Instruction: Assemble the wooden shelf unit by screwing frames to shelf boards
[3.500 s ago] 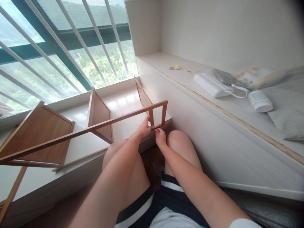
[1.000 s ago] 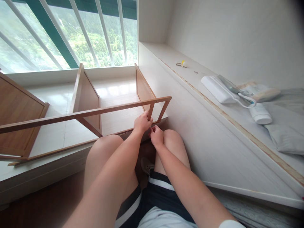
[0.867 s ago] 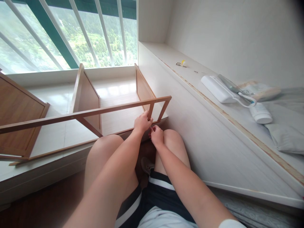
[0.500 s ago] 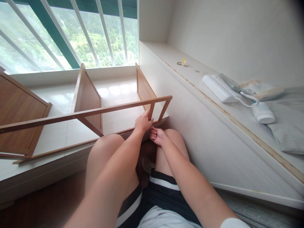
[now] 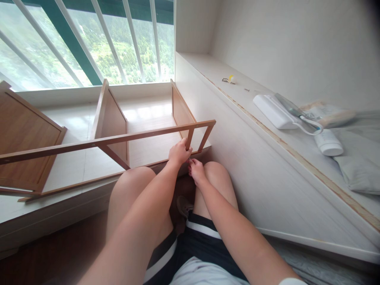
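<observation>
A brown wooden shelf frame (image 5: pixel 142 135) lies on its side along the window sill, its flat panels (image 5: pixel 114 120) standing between the long rails. My left hand (image 5: pixel 179 152) is closed around a short upright slat (image 5: pixel 189 138) near the frame's right end. Just below and to the right, my right hand (image 5: pixel 196 170) has its fingers pinched at the lower rail. A thin, small piece seems to show at its fingertips, too small to name.
On the ledge (image 5: pixel 285 152) at right lie a yellow-and-metal bit (image 5: pixel 229 80), a small screw (image 5: pixel 247 90), a white device (image 5: pixel 273 111), a white bottle (image 5: pixel 328 141) and a grey cloth (image 5: pixel 360 158). My knees stand close below the frame. A barred window is behind it.
My right hand has turned from palm up with curled fingers to knuckles up in a pinch. My left hand keeps its hold on the slat. The view has shifted slightly.
</observation>
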### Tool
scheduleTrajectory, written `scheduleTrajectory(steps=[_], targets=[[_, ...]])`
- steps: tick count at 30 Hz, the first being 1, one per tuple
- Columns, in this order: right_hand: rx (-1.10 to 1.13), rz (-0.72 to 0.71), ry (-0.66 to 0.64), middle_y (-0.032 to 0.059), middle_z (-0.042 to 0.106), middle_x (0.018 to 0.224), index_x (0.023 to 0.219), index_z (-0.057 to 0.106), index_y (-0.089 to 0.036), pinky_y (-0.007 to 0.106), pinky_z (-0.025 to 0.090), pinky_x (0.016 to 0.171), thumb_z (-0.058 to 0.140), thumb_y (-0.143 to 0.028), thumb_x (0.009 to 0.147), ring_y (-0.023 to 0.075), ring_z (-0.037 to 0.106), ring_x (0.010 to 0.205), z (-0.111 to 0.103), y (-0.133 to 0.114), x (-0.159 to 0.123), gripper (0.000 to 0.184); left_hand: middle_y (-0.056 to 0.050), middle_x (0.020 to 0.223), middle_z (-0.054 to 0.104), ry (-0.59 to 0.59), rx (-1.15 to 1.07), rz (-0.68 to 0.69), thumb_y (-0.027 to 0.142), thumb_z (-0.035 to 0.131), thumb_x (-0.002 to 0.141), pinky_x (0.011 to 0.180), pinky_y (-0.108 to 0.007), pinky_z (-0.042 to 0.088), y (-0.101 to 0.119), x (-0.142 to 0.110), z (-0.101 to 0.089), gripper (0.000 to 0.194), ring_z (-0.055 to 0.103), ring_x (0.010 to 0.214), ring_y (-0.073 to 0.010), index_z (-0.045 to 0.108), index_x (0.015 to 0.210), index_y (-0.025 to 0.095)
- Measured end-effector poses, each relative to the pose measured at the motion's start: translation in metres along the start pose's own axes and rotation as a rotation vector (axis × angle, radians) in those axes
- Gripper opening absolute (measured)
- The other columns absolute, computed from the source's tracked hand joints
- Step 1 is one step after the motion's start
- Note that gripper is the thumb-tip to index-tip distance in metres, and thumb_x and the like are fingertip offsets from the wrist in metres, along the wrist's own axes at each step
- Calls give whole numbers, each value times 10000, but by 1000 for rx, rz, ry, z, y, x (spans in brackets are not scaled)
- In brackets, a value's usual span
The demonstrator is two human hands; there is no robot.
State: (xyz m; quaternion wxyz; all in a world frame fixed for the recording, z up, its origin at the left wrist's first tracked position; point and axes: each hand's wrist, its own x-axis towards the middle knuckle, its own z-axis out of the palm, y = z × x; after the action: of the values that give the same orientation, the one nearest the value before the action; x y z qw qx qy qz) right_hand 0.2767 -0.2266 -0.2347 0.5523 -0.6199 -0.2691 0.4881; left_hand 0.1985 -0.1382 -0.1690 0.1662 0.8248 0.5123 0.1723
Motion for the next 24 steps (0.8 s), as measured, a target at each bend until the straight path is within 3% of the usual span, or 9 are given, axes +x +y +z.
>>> scheduleTrajectory(steps=[3, 7, 13, 24], targets=[[-290, -149, 122, 0, 567, 569, 775, 628, -177, 246, 374, 519, 497, -374, 831, 142, 493, 536, -2, -1, -1, 244, -59, 1004, 669, -6, -8, 5, 376, 427, 866, 757, -318, 455, -1, 0, 0, 265, 634, 917, -233, 542, 1077, 264], [-519, -293, 182, 65, 700, 818, 828, 682, -192, 275, 422, 686, 491, -333, 851, 191, 602, 750, -2, -4, -4, 238, -55, 1000, 670, -14, -23, 6, 376, 430, 864, 754, -316, 453, -2, 1, -1, 255, 632, 913, -229, 542, 1065, 267], [-621, -307, 202, 77, 702, 870, 909, 677, -220, 283, 423, 742, 446, -306, 905, 201, 621, 810, 1, -5, -7, 247, -61, 1021, 673, -33, -43, -5, 366, 444, 865, 787, -331, 464, 1, -1, -5, 272, 634, 941, -239, 553, 1093, 266], [-720, -334, 210, 82, 677, 803, 872, 652, -217, 277, 385, 677, 418, -273, 929, 210, 608, 751, 0, -4, -8, 247, -63, 1025, 674, -28, -46, -10, 365, 446, 862, 789, -335, 462, 2, -2, -5, 283, 633, 945, -242, 545, 1108, 268]])
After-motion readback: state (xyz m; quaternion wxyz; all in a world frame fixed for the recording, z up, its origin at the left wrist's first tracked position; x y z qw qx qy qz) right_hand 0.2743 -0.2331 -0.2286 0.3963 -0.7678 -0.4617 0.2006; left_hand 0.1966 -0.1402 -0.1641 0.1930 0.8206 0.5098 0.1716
